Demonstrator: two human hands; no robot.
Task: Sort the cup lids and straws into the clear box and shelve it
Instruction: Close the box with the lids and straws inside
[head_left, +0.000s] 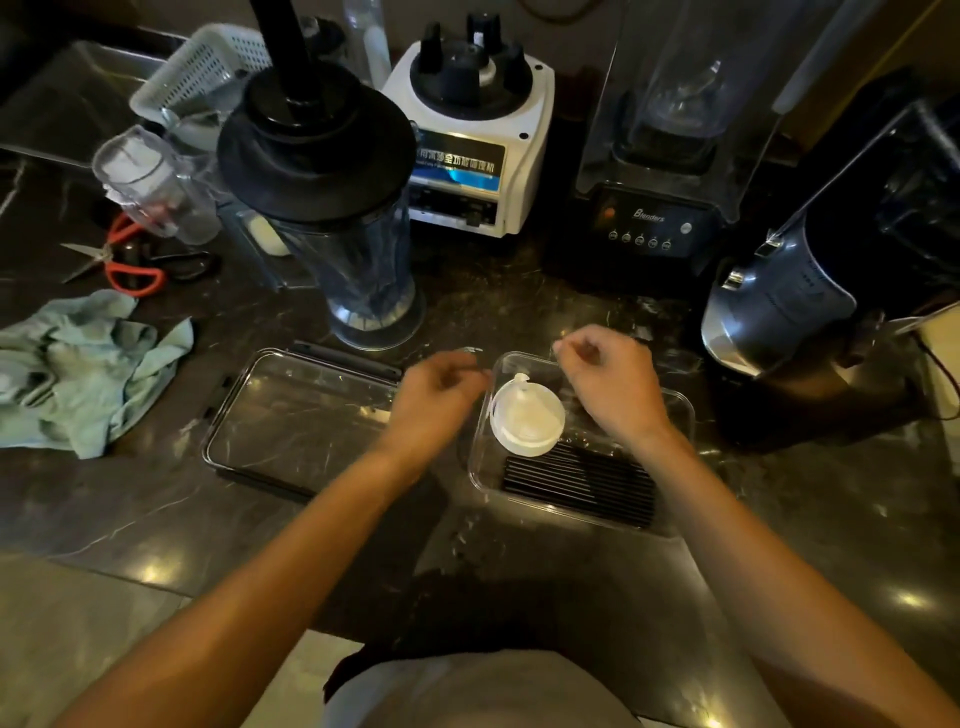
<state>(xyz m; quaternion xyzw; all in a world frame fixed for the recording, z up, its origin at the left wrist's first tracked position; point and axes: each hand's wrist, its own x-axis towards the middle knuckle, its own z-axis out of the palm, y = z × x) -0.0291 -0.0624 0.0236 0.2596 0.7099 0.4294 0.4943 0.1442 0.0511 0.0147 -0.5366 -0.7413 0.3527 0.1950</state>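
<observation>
Your left hand (441, 387) and right hand (608, 382) hovered over the clear box (680, 410), fingers curled; whether they pinched anything, I couldn't tell. Inside lay white cup lids (527, 415) and black straws (579, 480). All light, probably slippery: grasp the box by both long walls.

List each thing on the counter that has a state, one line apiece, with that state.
Clear box: open, lid off.
Box lid: flat on the counter, left of the box.
Cup lid: in the box, far end.
Black straws: bundled flat in the box's near end.
Left hand: at the box's left rim, loosely curled.
Right hand: over the box, grip unclear.
Blue cloth: crumpled.
Scissors: lying partly open.
</observation>
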